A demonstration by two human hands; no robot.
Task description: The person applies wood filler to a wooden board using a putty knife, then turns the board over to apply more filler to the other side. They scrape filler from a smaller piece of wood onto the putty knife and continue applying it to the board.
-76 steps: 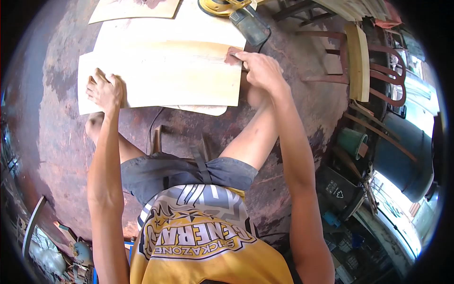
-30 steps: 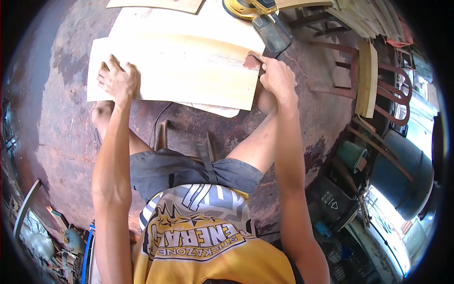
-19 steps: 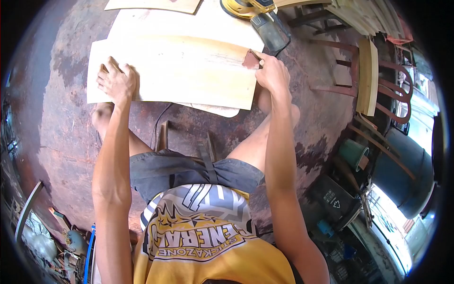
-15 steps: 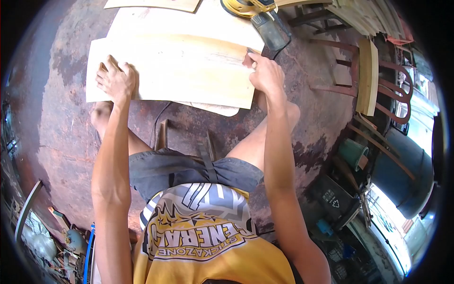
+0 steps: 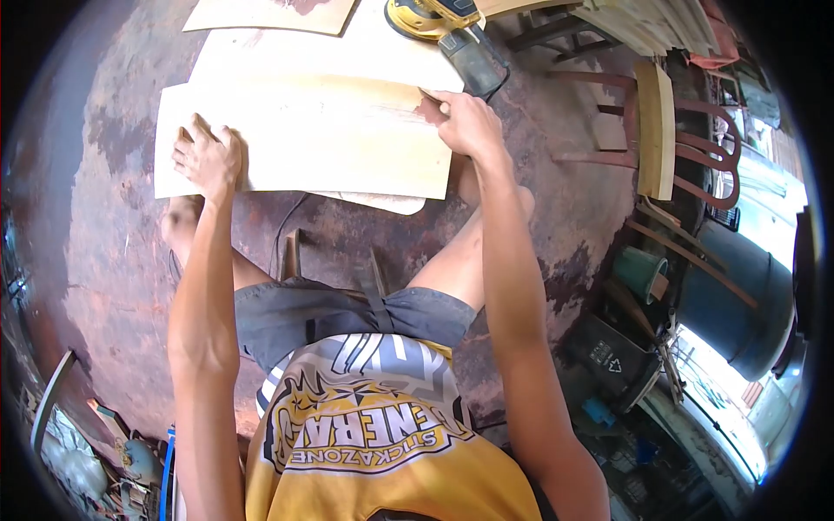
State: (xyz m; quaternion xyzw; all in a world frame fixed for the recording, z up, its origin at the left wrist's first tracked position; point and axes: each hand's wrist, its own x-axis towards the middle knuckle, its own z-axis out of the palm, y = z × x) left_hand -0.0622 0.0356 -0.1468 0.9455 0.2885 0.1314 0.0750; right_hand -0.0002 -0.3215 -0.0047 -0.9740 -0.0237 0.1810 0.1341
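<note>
A pale wooden board (image 5: 304, 143) lies across in front of me, washed out by bright light. On its left end my left hand (image 5: 207, 156) rests with its fingers spread. At the board's upper right my right hand (image 5: 472, 124) pinches a small reddish-brown flat piece (image 5: 428, 110), which looks like sandpaper, against the wood. Faint grey streaks mark the wood beside that piece. My right fingertips are partly hidden behind the hand.
Behind the board stands a yellow and black power sander (image 5: 426, 17) on a pale surface. Another thin board (image 5: 269, 13) lies at the top. On the right are a reddish wooden chair frame (image 5: 630, 122), a green bucket (image 5: 640, 273) and a blue drum (image 5: 738, 295).
The whole view has shifted slightly, with the background moving left. My right hand has moved a little left along the board with the reddish-brown piece. My left hand stays on the board.
</note>
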